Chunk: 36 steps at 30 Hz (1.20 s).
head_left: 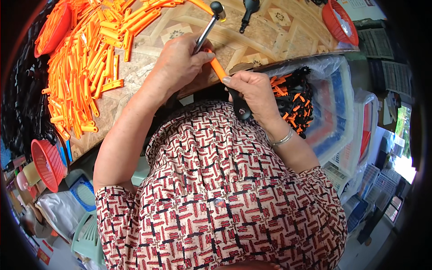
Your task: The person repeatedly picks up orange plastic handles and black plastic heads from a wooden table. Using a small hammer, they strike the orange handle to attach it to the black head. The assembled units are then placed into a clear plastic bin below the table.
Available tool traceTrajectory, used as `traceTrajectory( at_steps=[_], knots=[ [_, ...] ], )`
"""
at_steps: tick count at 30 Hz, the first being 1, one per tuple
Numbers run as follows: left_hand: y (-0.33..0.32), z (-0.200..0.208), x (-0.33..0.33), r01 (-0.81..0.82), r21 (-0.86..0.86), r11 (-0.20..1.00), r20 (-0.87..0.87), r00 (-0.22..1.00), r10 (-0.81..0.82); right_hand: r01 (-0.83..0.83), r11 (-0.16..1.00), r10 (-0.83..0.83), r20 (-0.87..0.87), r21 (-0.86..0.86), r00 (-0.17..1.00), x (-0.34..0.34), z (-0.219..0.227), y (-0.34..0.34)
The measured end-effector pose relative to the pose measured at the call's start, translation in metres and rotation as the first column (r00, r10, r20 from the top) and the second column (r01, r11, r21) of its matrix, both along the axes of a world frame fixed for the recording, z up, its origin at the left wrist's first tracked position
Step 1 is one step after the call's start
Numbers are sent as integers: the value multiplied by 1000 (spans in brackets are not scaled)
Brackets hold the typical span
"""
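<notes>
My left hand (177, 63) is closed at the table's near edge, with a shiny metal rod (207, 33) with a black rounded end sticking up from its fingers. Between my two hands runs a slim orange plastic piece (218, 69). My right hand (257, 92) pinches the lower end of that piece together with a black handle (241, 109) that has a hole at its end. How the orange and black parts join is hidden by my fingers. Left of my left hand lies a big heap of long orange plastic pieces (85, 81).
A black handle-like part (249, 13) lies on the patterned table (288, 33). Red baskets stand at the far right (338, 22), far left (58, 31) and lower left (47, 165). Beside my right arm, a plastic-lined container (335, 103) holds mixed black and orange parts (297, 96).
</notes>
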<state>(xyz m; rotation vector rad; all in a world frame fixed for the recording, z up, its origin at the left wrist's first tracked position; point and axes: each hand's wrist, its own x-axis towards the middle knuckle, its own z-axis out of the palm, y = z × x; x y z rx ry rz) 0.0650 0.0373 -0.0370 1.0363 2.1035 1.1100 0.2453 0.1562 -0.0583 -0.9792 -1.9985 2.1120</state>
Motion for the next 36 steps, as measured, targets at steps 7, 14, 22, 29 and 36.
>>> traceTrajectory(
  at_steps=[7,14,22,29,36],
  knots=[
    [3,3,3,-8,-5,1000,40,999,8,-14,984,10,-23,-179,1000,3,-1,6],
    [2,-5,4,56,27,998,-220,974,-48,-41,999,41,-40,11,998,4,-5,5],
    [-30,46,9,-101,10,995,109,989,99,20,995,-23,30,100,999,4,-10,4],
    [-61,40,43,-20,183,983,-252,965,66,-3,998,4,-16,71,1000,2,-4,4],
    [-63,43,37,-80,265,961,-262,953,151,12,998,-11,-10,63,1000,-3,-11,7]
  ],
)
